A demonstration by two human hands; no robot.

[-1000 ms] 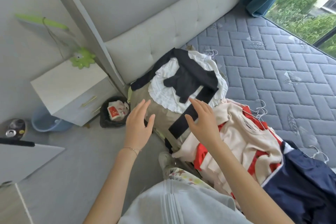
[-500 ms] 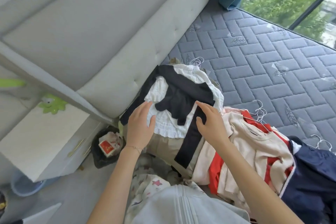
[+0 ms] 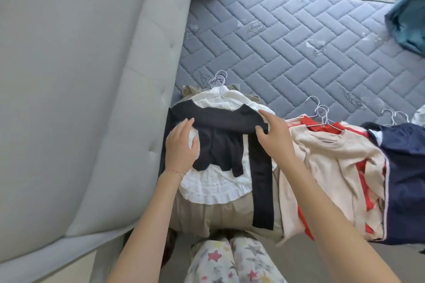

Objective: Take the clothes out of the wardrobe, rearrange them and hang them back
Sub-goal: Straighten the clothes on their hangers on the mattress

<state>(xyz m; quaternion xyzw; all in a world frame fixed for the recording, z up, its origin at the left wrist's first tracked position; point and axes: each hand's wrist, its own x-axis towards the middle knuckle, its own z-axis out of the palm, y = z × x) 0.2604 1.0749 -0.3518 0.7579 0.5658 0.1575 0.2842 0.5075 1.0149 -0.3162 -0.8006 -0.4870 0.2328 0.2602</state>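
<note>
A black cropped cardigan [image 3: 220, 145] lies on top of a white ruffled blouse [image 3: 213, 186] and a beige garment [image 3: 207, 213], stacked on wire hangers [image 3: 219, 78] at the mattress edge. My left hand [image 3: 181, 145] rests flat on the cardigan's left side, fingers straight. My right hand [image 3: 273, 135] lies over its right shoulder with relaxed fingers. To the right lie a cream knit top [image 3: 340, 161] over red clothes [image 3: 310, 120] and a navy garment [image 3: 407, 174], all on hangers.
A grey padded headboard [image 3: 92, 99] rises at the left. The blue-grey quilted mattress [image 3: 299, 41] stretches behind the clothes toward a window with teal curtains [image 3: 407, 18]. My star-patterned trousers [image 3: 234, 259] show at the bottom.
Both hands have moved forward from above the pile and now lie on the black cardigan. The view has swung right, away from the bedside cabinet.
</note>
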